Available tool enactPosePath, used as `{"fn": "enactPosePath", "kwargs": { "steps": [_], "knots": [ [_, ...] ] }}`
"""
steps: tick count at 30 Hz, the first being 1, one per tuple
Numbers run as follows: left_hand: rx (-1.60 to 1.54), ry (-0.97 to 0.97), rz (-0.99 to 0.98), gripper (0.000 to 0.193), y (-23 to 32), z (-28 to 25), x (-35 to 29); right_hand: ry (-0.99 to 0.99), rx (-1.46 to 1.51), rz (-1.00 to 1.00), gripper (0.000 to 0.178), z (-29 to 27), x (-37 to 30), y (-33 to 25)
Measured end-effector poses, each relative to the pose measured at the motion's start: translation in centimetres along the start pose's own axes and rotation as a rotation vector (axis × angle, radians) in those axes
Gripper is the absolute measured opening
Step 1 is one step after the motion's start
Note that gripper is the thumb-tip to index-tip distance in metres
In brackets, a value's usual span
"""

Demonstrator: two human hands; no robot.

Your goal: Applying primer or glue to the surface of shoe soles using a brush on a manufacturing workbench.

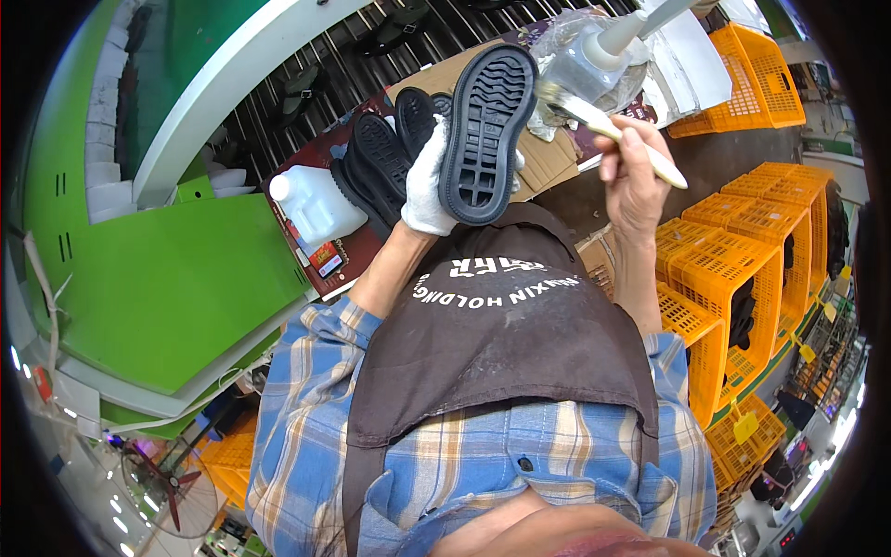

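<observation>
Gloved left hand [430, 186] grips black sole [486, 121] upright, tread toward the camera; bare right hand [639, 176] pinches brush [594, 118], bristles just beside sole's edge, contact unclear; step appears to be brushing; next move calls for a steady rim; bottle [583, 67] crowds bristles, other soles [379, 153] crowd left; open room between sole and right wrist.

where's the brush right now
In the head view, the brush is upper right of centre, held in the bare right hand, its bristles beside the black sole's right edge.
</observation>
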State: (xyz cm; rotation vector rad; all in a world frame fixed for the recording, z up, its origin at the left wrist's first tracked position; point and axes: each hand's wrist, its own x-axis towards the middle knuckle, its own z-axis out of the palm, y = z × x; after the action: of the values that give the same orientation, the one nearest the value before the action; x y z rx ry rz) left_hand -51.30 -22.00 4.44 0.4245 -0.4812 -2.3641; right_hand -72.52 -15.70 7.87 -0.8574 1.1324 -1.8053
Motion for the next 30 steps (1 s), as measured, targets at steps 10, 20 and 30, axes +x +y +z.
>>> {"fn": "enactPosePath", "kwargs": {
  "steps": [10,20,30],
  "knots": [
    [0.074,0.036,-0.061,0.069,-0.3,1.6,-1.4,-0.074,-0.081,0.041,0.019,3.3,0.0,1.9],
    [-0.016,0.166,0.069,0.076,1.1,-1.0,-0.6,-0.254,-0.085,0.216,0.022,5.5,-3.4,2.0],
    [0.052,0.197,0.025,0.078,3.9,0.2,-2.6,-0.461,-0.07,0.407,0.021,7.4,-3.3,0.2]
  ]
}}
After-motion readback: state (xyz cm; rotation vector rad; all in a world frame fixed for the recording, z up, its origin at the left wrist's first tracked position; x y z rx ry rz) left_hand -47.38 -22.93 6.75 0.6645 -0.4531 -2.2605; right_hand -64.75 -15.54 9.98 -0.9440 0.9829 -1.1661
